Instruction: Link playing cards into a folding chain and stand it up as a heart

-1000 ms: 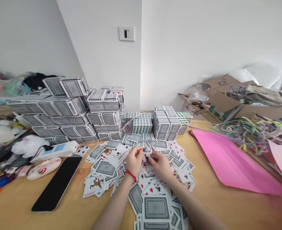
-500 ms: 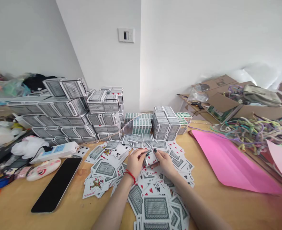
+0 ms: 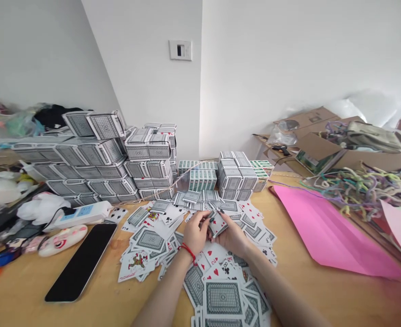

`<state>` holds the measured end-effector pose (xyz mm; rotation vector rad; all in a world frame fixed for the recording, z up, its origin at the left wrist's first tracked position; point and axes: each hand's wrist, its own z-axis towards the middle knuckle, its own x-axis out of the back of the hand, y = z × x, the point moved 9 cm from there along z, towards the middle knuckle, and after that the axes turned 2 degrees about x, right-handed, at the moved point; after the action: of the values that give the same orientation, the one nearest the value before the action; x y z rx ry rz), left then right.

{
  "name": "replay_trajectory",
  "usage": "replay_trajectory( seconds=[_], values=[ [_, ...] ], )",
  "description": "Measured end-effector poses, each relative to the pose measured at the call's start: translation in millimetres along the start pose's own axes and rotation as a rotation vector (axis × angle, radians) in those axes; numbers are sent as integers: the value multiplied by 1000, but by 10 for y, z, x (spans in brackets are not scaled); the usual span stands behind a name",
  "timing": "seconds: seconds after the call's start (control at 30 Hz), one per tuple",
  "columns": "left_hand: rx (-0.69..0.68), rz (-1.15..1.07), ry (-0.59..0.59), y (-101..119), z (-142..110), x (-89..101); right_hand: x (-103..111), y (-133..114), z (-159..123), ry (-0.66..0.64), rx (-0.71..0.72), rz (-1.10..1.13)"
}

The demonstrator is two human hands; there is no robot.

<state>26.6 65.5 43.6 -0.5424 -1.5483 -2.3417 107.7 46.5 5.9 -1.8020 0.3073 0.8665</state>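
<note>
Both my hands meet over a heap of loose playing cards [image 3: 149, 238] spread on the wooden table [image 3: 26, 290]. My left hand [image 3: 194, 232], with a red string at its wrist, and my right hand [image 3: 232, 235] are closed together on a small stack of cards [image 3: 217, 225], a red-pip face showing on top. The stack is lifted slightly above the heap. More cards, some face up and some showing green patterned backs, lie under my forearms [image 3: 222, 297].
Stacked card boxes [image 3: 94, 156] stand at the back left, smaller box stacks [image 3: 234, 175] behind the heap. A black phone [image 3: 82, 261] and a white device [image 3: 82, 213] lie left. Pink paper [image 3: 326, 231], coloured cords [image 3: 363, 184] and cardboard boxes [image 3: 326, 145] are on the right.
My hands have gathered cards off the heap into a small stack and raised it slightly, tilting it towards me.
</note>
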Motion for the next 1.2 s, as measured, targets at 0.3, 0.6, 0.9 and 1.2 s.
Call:
replay_trajectory(
  seconds=[0.3, 0.6, 0.9, 1.2],
  values=[
    [-117, -77, 91, 174, -19, 118, 44, 14, -44, 27, -106, 16],
    [-99, 25, 314, 173, -71, 358, 72, -101, -35, 46, -18, -28],
    [-281, 111, 3, 439, -96, 98, 162, -221, -14, 124, 200, -72],
    [-201, 56, -152, 324, -59, -62, 231, -304, -27, 185, 309, -170]
  ],
)
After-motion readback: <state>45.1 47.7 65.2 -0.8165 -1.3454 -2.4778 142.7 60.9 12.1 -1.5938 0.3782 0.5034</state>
